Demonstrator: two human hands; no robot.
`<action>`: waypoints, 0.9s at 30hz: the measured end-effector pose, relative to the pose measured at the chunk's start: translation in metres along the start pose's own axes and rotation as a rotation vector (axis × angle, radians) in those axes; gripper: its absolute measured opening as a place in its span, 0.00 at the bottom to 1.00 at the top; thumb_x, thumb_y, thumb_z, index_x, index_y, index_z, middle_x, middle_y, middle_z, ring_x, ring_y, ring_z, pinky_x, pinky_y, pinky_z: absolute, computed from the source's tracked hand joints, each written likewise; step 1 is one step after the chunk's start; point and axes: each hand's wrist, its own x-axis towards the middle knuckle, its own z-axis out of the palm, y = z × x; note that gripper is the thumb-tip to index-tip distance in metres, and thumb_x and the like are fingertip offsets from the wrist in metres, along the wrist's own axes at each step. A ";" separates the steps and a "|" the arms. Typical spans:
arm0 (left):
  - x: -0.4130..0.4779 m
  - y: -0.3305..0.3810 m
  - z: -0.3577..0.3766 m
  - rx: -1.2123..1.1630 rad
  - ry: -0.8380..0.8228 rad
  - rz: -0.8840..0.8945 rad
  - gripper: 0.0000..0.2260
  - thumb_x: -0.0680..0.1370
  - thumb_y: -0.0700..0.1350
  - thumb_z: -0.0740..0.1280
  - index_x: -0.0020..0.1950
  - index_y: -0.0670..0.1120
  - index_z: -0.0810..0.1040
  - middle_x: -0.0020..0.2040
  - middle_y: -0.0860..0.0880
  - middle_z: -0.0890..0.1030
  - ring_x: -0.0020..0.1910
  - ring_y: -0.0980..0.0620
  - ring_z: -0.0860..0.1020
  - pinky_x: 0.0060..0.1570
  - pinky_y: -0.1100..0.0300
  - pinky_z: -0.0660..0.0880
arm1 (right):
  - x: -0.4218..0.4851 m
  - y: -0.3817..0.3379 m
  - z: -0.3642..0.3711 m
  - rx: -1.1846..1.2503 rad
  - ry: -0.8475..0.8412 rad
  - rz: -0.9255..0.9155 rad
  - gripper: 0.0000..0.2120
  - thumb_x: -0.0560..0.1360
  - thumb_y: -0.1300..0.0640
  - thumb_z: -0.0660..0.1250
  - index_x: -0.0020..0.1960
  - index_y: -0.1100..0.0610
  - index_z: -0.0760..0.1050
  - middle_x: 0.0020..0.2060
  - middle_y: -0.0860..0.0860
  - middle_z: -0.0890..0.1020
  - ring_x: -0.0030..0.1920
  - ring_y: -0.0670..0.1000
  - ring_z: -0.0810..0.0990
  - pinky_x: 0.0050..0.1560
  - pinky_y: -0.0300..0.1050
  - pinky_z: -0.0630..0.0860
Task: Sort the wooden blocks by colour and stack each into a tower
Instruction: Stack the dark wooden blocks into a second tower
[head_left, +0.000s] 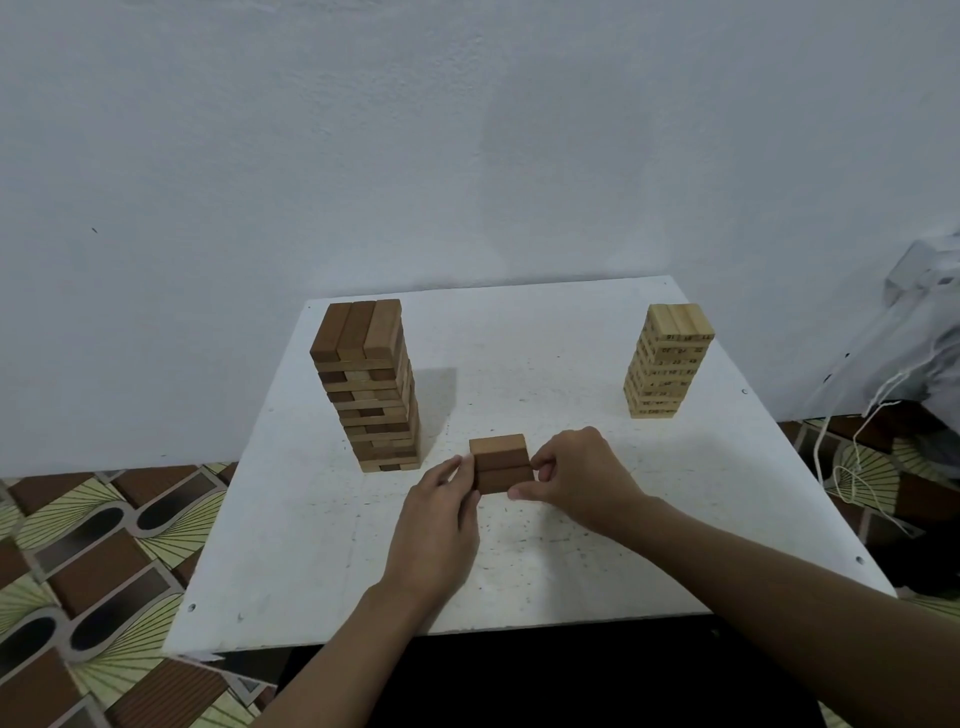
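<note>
The left hand (439, 519) grips the stack (501, 462) on its left side and the right hand (582, 478) pinches its right. The brown tower (371, 389) stands behind-left of the stack and the pale tower (667, 364) behind-right.

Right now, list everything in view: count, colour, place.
brown tower: 1, mixed browns, table's back left
pale tower: 1, light wood with printed numbers, table's back right
brown blocks: 3 showing on top, brown, table's front centre
table: 1, white, centre
floor: 1, patterned brown and yellow-green, around table
bag: 1, whitish with cords, right edge
left hand: 1, holds blocks' left side
right hand: 1, pinches blocks' right side
</note>
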 end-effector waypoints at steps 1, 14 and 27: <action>0.001 0.000 0.000 0.000 0.004 0.002 0.22 0.85 0.44 0.60 0.79 0.48 0.67 0.77 0.49 0.69 0.74 0.51 0.68 0.74 0.58 0.65 | 0.000 0.000 0.000 -0.002 -0.002 -0.006 0.19 0.65 0.42 0.80 0.37 0.58 0.83 0.29 0.48 0.80 0.32 0.47 0.76 0.39 0.43 0.76; 0.009 0.004 -0.005 -0.074 -0.065 -0.038 0.31 0.83 0.51 0.65 0.83 0.50 0.57 0.77 0.48 0.66 0.76 0.50 0.63 0.75 0.53 0.65 | 0.023 0.011 -0.020 -0.009 -0.233 -0.051 0.51 0.61 0.37 0.81 0.76 0.54 0.66 0.55 0.43 0.74 0.48 0.42 0.73 0.45 0.32 0.67; 0.017 0.010 -0.008 -0.069 -0.076 -0.015 0.35 0.81 0.50 0.69 0.83 0.47 0.55 0.75 0.48 0.68 0.76 0.51 0.62 0.72 0.56 0.67 | 0.041 0.005 -0.017 -0.078 -0.297 -0.140 0.33 0.62 0.39 0.81 0.61 0.54 0.80 0.54 0.46 0.75 0.47 0.43 0.72 0.44 0.34 0.67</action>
